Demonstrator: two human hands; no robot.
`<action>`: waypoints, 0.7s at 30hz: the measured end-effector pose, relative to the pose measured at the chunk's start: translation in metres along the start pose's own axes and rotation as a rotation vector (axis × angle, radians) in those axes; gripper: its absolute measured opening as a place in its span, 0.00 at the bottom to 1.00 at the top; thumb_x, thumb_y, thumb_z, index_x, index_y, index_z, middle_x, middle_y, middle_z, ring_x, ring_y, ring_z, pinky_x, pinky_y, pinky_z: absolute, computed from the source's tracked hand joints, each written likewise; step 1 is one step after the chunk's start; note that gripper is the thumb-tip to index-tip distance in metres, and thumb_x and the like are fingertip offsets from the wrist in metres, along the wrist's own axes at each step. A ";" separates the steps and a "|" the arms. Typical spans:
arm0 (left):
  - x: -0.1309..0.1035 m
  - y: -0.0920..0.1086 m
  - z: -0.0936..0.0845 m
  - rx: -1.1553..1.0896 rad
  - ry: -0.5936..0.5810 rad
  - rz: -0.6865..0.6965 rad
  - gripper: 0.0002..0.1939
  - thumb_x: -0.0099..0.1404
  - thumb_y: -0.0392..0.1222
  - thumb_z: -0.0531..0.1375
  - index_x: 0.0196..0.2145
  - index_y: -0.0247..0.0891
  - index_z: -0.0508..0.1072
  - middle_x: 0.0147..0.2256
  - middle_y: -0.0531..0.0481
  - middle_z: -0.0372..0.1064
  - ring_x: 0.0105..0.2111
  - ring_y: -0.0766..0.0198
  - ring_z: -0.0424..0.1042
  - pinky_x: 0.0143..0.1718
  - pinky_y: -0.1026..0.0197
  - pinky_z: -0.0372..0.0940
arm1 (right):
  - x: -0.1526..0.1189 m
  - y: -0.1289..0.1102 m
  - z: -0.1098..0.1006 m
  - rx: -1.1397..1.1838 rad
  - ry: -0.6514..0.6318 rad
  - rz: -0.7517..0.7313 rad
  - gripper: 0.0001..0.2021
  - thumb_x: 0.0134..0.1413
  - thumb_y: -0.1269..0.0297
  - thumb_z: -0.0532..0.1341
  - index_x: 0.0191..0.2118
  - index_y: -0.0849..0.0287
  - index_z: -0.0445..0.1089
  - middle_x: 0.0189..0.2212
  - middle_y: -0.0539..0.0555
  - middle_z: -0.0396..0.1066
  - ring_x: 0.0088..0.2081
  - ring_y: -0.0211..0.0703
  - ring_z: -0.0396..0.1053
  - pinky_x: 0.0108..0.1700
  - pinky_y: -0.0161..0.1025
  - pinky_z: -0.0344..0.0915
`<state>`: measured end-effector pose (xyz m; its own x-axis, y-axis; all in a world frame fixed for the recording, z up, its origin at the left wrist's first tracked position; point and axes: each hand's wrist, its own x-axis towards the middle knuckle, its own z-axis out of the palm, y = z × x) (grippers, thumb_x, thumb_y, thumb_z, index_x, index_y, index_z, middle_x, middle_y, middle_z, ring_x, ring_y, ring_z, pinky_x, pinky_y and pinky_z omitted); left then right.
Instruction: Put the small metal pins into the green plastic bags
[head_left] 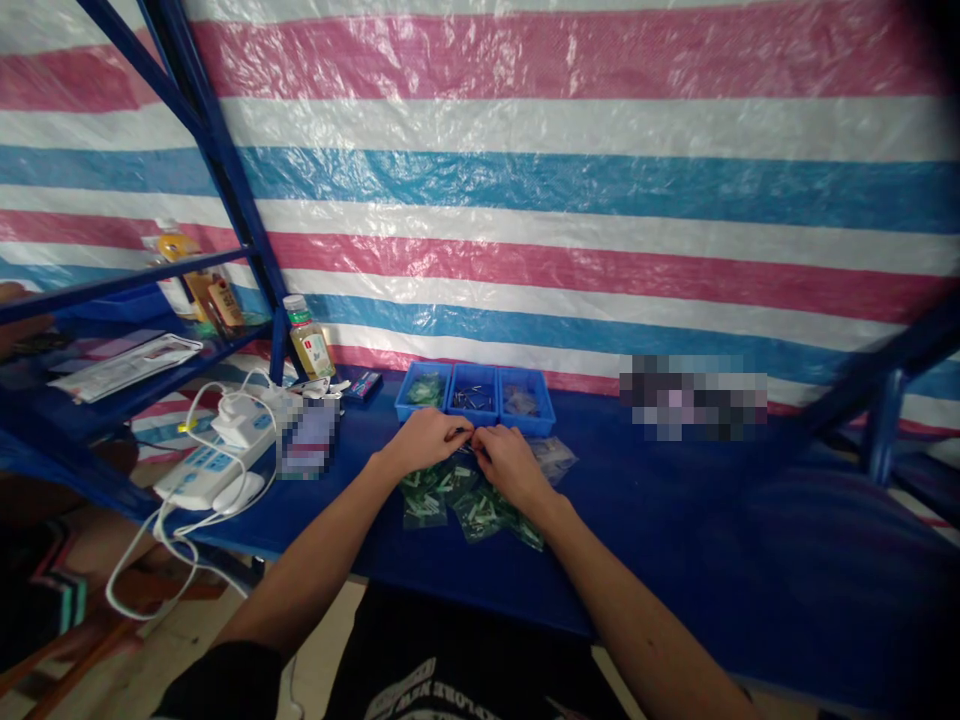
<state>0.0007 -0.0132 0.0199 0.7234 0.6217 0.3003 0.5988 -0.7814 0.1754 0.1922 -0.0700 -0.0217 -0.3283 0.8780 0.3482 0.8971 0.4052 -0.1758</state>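
Note:
My left hand [427, 438] and my right hand [511, 462] meet just in front of three small blue bins, fingertips close together and pinched. Whatever small thing they hold is too tiny and partly hidden to name. Below my hands lie several clear bags [480, 510] with green and whitish pieces inside. The left bin [411, 412] has greenish bags in it. Dark, thin metal pieces that look like screws [474, 398] lie in the middle bin. Clear bags [519, 400] fill part of the right bin, and a clear plastic bag [553, 456] lies beside my right hand.
At the left are a white power strip [217, 460] with tangled cables, a phone-like item [307, 440], a small box [364, 386] and a bottle [309, 340]. Blue metal frame posts [225, 190] rise there. A blurred-out item [690, 398] lies at right. Someone's leg shows at far left.

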 end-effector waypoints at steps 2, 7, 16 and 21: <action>0.000 0.001 -0.002 0.005 -0.010 -0.004 0.11 0.71 0.43 0.57 0.42 0.43 0.80 0.25 0.53 0.73 0.26 0.64 0.71 0.30 0.64 0.54 | 0.000 0.000 -0.002 0.008 -0.012 0.028 0.04 0.65 0.73 0.58 0.41 0.58 0.67 0.36 0.54 0.74 0.42 0.48 0.68 0.44 0.42 0.51; 0.002 0.004 -0.003 -0.024 -0.052 -0.018 0.12 0.72 0.44 0.57 0.45 0.43 0.80 0.26 0.52 0.75 0.26 0.64 0.72 0.30 0.64 0.57 | -0.002 -0.001 -0.011 0.059 -0.040 0.059 0.04 0.66 0.72 0.57 0.43 0.59 0.68 0.38 0.57 0.75 0.44 0.51 0.67 0.45 0.44 0.51; 0.002 0.002 0.007 -0.124 -0.083 0.006 0.12 0.72 0.40 0.57 0.48 0.42 0.79 0.35 0.50 0.80 0.29 0.66 0.76 0.34 0.65 0.64 | -0.006 -0.015 -0.009 0.024 -0.059 0.188 0.07 0.65 0.72 0.56 0.41 0.59 0.71 0.38 0.62 0.73 0.45 0.56 0.64 0.48 0.51 0.52; 0.000 -0.001 0.007 -0.192 0.021 0.039 0.10 0.72 0.38 0.59 0.47 0.40 0.79 0.36 0.50 0.81 0.31 0.66 0.78 0.35 0.65 0.67 | -0.007 -0.021 -0.014 0.066 -0.043 0.225 0.08 0.59 0.78 0.57 0.40 0.60 0.70 0.38 0.62 0.71 0.45 0.58 0.63 0.48 0.54 0.52</action>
<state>0.0023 -0.0125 0.0135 0.7363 0.5913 0.3290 0.4929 -0.8018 0.3380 0.1803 -0.0884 -0.0078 -0.1360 0.9576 0.2539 0.9284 0.2126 -0.3047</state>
